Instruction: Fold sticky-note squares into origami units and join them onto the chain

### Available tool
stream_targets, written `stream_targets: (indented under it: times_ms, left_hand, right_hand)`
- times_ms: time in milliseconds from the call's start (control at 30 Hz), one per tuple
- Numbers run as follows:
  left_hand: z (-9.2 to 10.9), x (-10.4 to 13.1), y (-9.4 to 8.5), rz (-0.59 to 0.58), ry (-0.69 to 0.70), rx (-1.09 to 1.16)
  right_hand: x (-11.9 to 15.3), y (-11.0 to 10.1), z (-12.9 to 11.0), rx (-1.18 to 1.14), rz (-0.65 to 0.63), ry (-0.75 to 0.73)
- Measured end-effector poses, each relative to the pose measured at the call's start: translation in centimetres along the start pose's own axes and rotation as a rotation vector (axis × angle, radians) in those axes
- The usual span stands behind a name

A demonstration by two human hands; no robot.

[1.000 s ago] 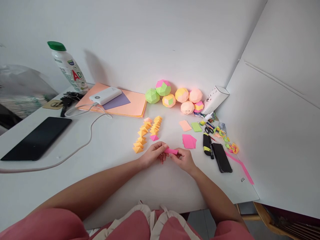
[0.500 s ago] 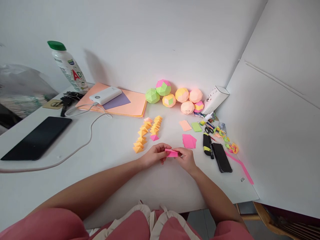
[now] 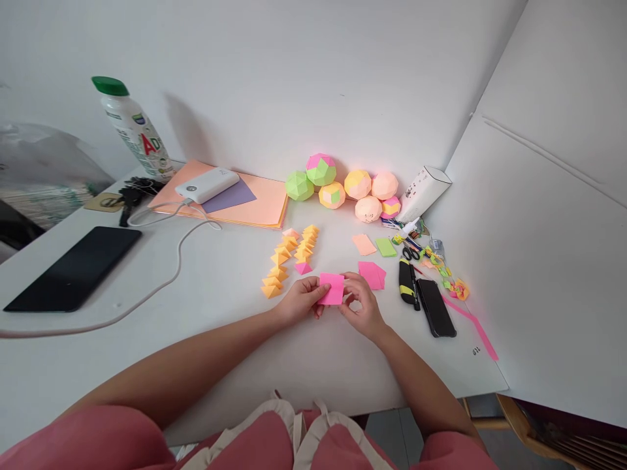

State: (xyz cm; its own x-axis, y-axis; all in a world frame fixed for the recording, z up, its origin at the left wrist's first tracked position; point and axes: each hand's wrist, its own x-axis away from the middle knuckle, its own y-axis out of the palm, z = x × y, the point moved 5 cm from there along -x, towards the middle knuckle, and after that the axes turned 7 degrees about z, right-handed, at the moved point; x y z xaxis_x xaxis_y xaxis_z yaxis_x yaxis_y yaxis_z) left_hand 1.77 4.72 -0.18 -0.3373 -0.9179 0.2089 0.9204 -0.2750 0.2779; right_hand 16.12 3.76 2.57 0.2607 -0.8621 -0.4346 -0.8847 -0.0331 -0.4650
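Note:
A square of bright pink paper (image 3: 332, 289) faces up in my left hand (image 3: 302, 299), whose thumb presses on its left part with the fingers beneath. At the paper's right edge is my right hand (image 3: 363, 305), thumb and fingers curved and apart; whether a fingertip touches the paper I cannot tell. Just beyond it lies a stack of pink paper sheets (image 3: 372, 275). To the left stand two rows of folded paper pieces (image 3: 278, 260), mostly orange, with one pink piece (image 3: 303, 268) at the near end of the right row.
Faceted paper balls (image 3: 321, 171) sit along the back wall. Small peach sheets (image 3: 363, 244) and green sheets (image 3: 386, 247) lie nearer. On the right are a cutter (image 3: 406, 281), scissors (image 3: 410, 252) and a phone (image 3: 435, 308). A tablet (image 3: 73, 269), cable and power bank (image 3: 207, 185) occupy the left.
The pink paper, folded into a narrow strip before, is now spread out as a square. My right fingers have loosened and moved apart; my left hand still holds it.

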Motion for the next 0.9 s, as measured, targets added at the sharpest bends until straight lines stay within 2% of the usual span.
stream_targets:
  times_ms: [100, 200, 567, 700, 900]
  left_hand:
    - [0.11, 0.03, 0.07, 0.008, 0.002, 0.017]
    - [0.05, -0.05, 0.1, 0.01, -0.001, 0.024]
    - [0.31, 0.39, 0.42, -0.113, 0.02, -0.048]
    - [0.13, 0.47, 0.55, -0.153, 0.053, -0.064]
    - [-0.17, 0.39, 0.55, -0.133, 0.048, -0.095]
  right_hand:
    - [-0.16, 0.16, -0.24, 0.045, -0.061, -0.046]
    - [-0.42, 0.16, -0.52, 0.041, -0.066, -0.043]
    - [-0.52, -0.16, -0.42, -0.073, 0.071, 0.231]
    - [-0.37, -0.15, -0.46, -0.127, 0.099, 0.274]
    - [-0.24, -0.06, -0.67, -0.154, 0.119, 0.286]
